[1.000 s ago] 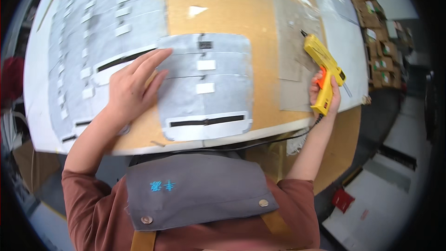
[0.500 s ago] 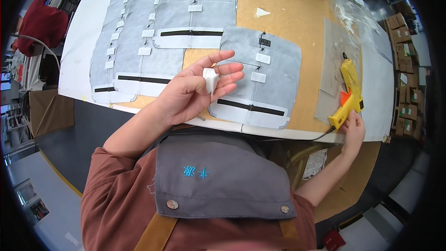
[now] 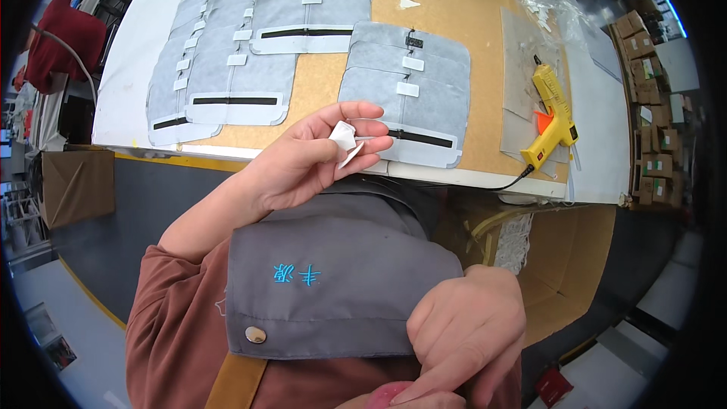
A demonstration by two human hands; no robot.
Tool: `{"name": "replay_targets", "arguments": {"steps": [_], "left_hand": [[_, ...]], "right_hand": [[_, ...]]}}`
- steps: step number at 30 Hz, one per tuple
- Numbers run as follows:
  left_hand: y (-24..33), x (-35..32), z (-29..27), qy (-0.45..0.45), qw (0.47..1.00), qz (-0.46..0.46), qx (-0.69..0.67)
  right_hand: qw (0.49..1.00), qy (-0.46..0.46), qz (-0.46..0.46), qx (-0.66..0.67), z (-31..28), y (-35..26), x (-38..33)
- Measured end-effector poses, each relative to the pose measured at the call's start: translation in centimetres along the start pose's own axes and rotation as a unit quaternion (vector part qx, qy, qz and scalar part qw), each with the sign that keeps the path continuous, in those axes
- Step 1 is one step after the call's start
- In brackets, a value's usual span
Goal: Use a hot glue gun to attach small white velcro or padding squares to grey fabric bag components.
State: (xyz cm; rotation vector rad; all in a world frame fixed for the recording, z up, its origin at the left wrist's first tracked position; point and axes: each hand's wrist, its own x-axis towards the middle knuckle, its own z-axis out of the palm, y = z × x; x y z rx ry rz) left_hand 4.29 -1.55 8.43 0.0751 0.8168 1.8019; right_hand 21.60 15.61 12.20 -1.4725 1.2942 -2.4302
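Over the table's front edge, my left hand (image 3: 307,155) has its palm turned up. Its thumb presses small white pieces (image 3: 343,136) against the curved fingers; their kind is unclear. Below, in front of my grey apron (image 3: 333,280), is my right hand (image 3: 473,326) with its fingers bent downward. Its fingertips meet a pink rounded thing (image 3: 390,394) at the picture's lower edge, mostly cut off. Beyond my left hand lies a grey fabric panel (image 3: 428,98) with white tabs, a thin wire and a black strip. A yellow glue gun (image 3: 554,117) rests on the table at right.
More grey panels (image 3: 303,11) overlap at the table's left. Clear plastic film (image 3: 541,0) and a translucent sheet (image 3: 519,68) lie at right, near a white scrap (image 3: 409,3). An open cardboard box (image 3: 568,265) stands below the front edge. Another person's red sleeve (image 3: 64,45) shows far left.
My right hand has left the glue gun and come down in front of my apron. The white pieces in my left hand are now tilted and spread apart. The view has shifted slightly.
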Motion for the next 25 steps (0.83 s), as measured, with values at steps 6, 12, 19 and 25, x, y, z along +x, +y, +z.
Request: {"name": "replay_targets", "arguments": {"steps": [6, 12, 19, 25], "left_hand": [[-1.0, -1.2, -0.4, 0.004, 1.000, -0.013, -0.020], [-1.7, -0.8, -0.2, -0.028, 0.998, -0.053, -0.022], [-2.1, -0.2, -0.2, 0.005, 0.996, -0.093, -0.004], [-2.1, -0.4, -0.2, 0.030, 0.994, -0.104, 0.011]], "right_hand": [[0.961, 0.160, 0.102, -0.202, -1.8, -0.6, 1.8], [0.694, 0.260, 0.158, -0.652, -4.6, 4.9, 0.1], [0.684, 0.195, 0.149, -0.687, -5.4, 6.4, -2.0], [0.713, 0.216, 0.166, -0.646, -5.2, 6.8, -2.5]]}}
